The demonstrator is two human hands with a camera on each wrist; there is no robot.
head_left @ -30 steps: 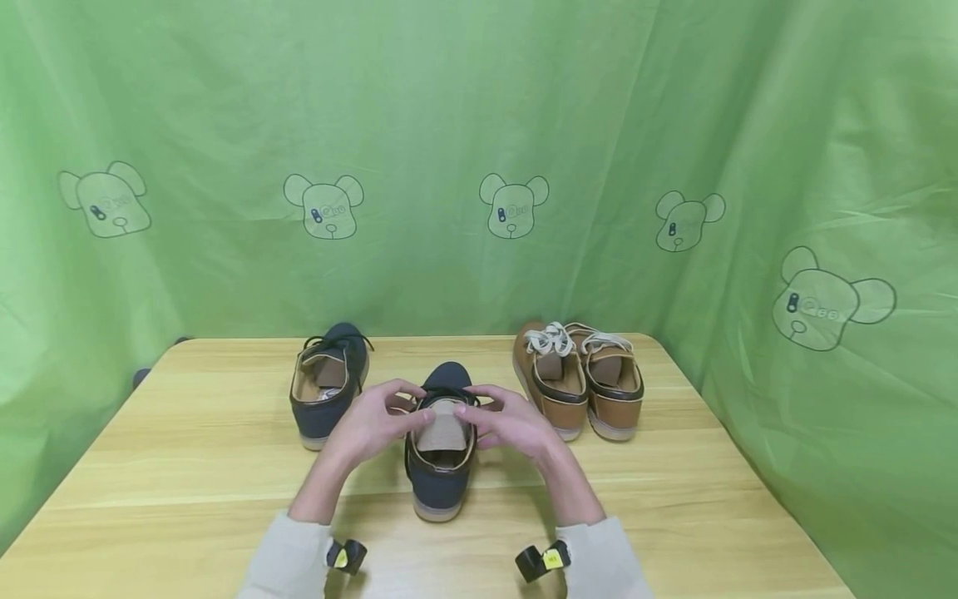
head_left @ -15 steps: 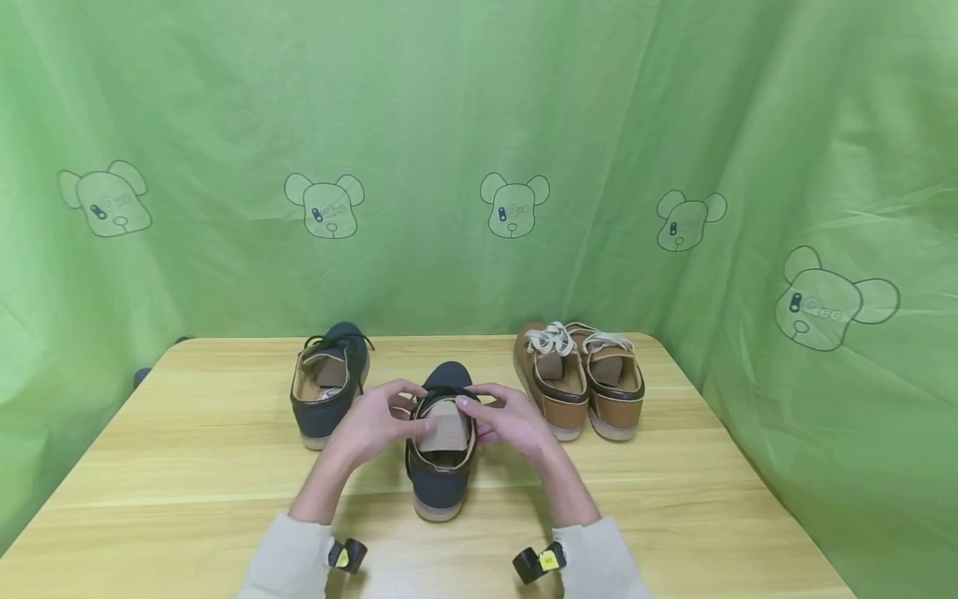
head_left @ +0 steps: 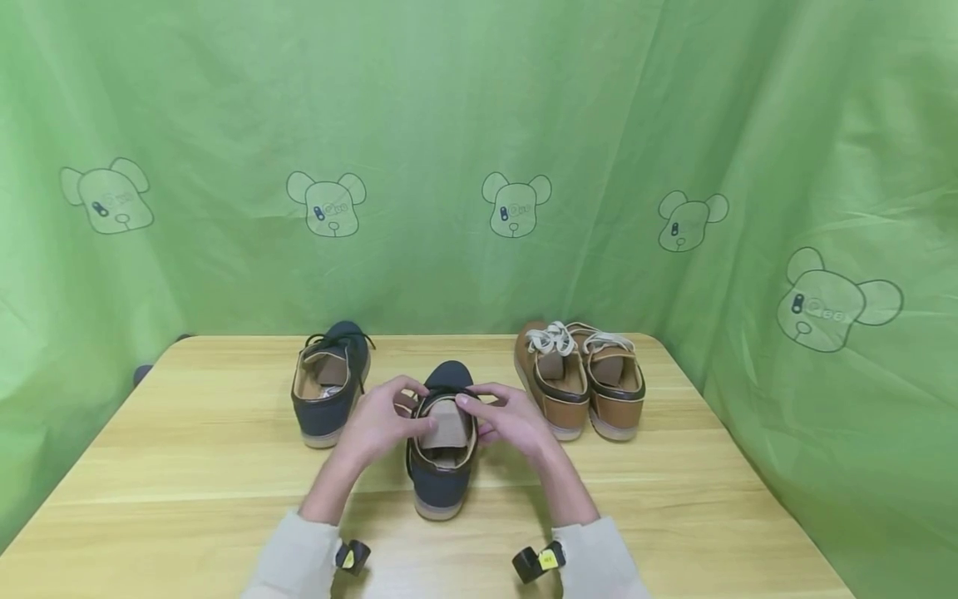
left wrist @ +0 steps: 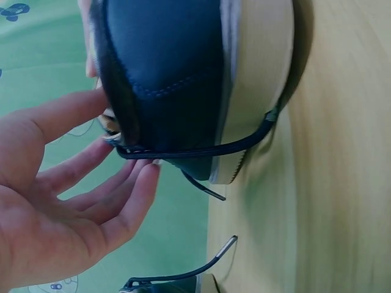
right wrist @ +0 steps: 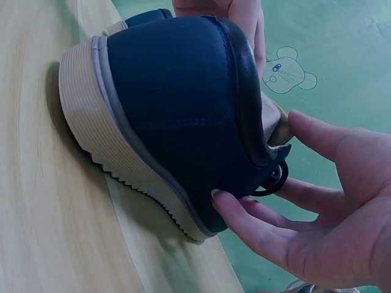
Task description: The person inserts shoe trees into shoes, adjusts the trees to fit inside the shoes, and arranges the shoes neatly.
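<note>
A navy lace-up shoe (head_left: 440,487) stands at the middle of the table, heel toward me, its beige tongue (head_left: 447,428) raised in the opening. On its left side my left hand (head_left: 380,418) pinches the collar by the laces, thumb at the tongue and fingertips by the eyelets. A dark lace (left wrist: 189,151) hangs down that side to the sole in the left wrist view. My right hand (head_left: 515,418) holds the other side. In the right wrist view its thumb (right wrist: 311,131) meets the tongue's edge and other fingertips press the shoe's side.
A second navy shoe (head_left: 320,412) with loose dark laces stands to the left. Two brown shoes (head_left: 565,412) with white laces sit side by side at the back right. Green curtain (head_left: 419,266) with bear-head prints surrounds the wooden table (head_left: 187,466).
My left wrist has shifted slightly to the right and the right thumb has lifted a little up the tongue. The shoes have stayed in place.
</note>
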